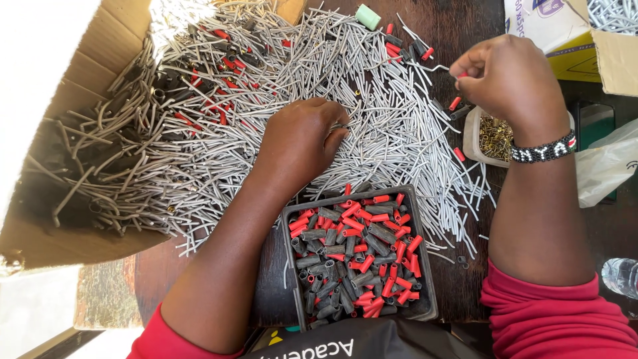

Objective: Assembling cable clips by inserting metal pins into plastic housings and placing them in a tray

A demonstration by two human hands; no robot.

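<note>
Two hands at work, sorting stage. Near: dark tray (421,266) of red and grey sleeves. Middle: left hand (299,143) curled, fingertips pinching among the grey tubes (392,139). Far: right hand (508,80) closed on a small red piece, above a tub of brass fittings (493,138). Fitting pieces together likely needs a fine, steady pinch.
</note>
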